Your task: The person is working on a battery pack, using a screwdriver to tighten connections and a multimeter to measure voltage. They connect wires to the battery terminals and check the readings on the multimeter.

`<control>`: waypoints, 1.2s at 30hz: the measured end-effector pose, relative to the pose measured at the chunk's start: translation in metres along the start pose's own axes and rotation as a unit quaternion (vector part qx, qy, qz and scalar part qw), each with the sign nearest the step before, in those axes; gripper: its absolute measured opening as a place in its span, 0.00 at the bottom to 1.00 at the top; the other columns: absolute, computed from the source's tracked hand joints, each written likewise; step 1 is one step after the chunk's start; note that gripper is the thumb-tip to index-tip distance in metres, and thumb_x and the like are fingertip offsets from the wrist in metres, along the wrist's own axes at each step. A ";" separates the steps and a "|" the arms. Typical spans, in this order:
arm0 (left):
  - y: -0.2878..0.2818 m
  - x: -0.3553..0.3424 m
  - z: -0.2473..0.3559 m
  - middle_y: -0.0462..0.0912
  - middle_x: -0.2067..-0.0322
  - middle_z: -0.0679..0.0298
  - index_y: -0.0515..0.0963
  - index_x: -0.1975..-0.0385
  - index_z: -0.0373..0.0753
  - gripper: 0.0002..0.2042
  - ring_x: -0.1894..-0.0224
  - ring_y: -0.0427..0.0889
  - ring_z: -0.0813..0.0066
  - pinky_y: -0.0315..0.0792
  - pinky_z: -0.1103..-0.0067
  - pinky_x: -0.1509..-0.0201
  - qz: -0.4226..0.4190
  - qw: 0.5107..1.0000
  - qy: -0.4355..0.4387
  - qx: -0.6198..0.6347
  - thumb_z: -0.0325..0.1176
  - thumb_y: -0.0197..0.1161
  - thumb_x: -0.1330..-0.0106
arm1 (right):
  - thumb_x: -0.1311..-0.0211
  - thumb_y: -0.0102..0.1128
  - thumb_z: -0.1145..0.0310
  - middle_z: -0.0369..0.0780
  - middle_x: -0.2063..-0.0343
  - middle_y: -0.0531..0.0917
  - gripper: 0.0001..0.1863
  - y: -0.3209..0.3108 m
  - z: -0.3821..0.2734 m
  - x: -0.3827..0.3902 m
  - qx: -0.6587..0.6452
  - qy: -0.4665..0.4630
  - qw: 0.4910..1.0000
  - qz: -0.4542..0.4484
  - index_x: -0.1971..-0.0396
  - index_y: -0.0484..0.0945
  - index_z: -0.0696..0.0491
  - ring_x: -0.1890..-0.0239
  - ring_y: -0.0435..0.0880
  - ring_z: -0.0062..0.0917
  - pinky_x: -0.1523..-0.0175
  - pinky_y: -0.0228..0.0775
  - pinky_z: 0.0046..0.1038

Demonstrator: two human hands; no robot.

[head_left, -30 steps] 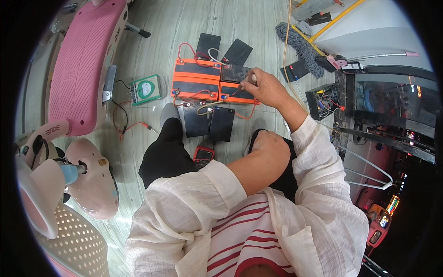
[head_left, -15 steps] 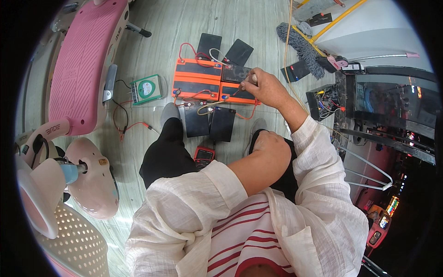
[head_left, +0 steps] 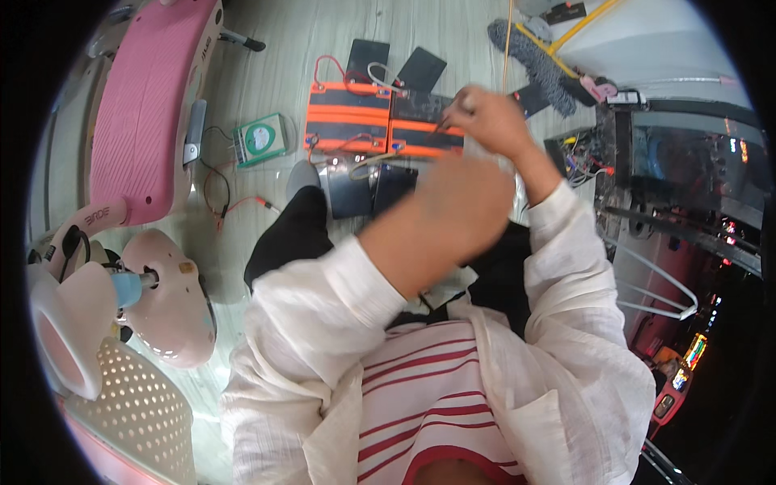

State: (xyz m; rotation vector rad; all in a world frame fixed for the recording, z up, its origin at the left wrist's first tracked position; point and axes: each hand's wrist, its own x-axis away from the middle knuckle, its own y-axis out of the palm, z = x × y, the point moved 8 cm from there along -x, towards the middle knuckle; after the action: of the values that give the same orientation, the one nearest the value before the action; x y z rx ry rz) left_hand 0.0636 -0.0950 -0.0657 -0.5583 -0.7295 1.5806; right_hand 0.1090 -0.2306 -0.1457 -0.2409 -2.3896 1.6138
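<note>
My right hand (head_left: 491, 121) reaches out over the two orange-and-black battery packs (head_left: 380, 128) lying side by side on the floor (head_left: 291, 48), its grip pinched together on a thin dark tool (head_left: 449, 120) whose tip points at the right pack's top. My left hand (head_left: 465, 206) hangs blurred in front of me above my black-trousered knee; I cannot tell whether its grip is closed. Dark flat panels (head_left: 368, 190) lie just below the packs, a green meter (head_left: 261, 139) to their left.
</note>
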 end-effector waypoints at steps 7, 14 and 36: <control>-0.077 0.035 -0.033 0.82 0.65 0.42 0.78 0.61 0.29 0.14 0.58 0.80 0.43 0.74 0.60 0.53 0.114 0.982 -0.143 -0.050 0.37 0.57 0.33 | 0.37 0.66 0.59 0.32 0.79 0.80 0.16 -0.120 0.018 0.131 -0.189 0.139 0.930 0.282 0.57 0.84 0.53 0.78 0.73 0.09 0.73 0.63 0.15; -0.025 0.064 -0.046 0.84 0.54 0.48 0.76 0.44 0.34 0.22 0.51 0.83 0.54 0.75 0.70 0.47 0.010 0.988 -0.145 -0.049 0.44 0.59 0.29 | 0.39 0.66 0.55 0.33 0.79 0.79 0.19 -0.082 0.028 0.201 -0.235 0.163 0.941 0.178 0.58 0.84 0.55 0.77 0.75 0.12 0.74 0.63 0.17; 0.330 0.170 -0.257 0.81 0.49 0.47 0.78 0.47 0.37 0.24 0.45 0.79 0.48 0.72 0.64 0.40 -0.206 0.902 -0.379 0.032 0.45 0.63 0.39 | 0.45 0.65 0.56 0.47 0.54 0.84 0.22 0.245 0.100 0.213 -0.046 0.182 0.903 -0.387 0.54 0.82 0.54 0.50 0.82 0.43 0.45 0.73 0.37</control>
State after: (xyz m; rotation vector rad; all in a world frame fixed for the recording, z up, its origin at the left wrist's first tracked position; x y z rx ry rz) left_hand -0.0013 0.0904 -0.4724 0.2950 -1.2722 1.3877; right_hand -0.1241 -0.1697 -0.3847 0.3341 -1.8983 0.9770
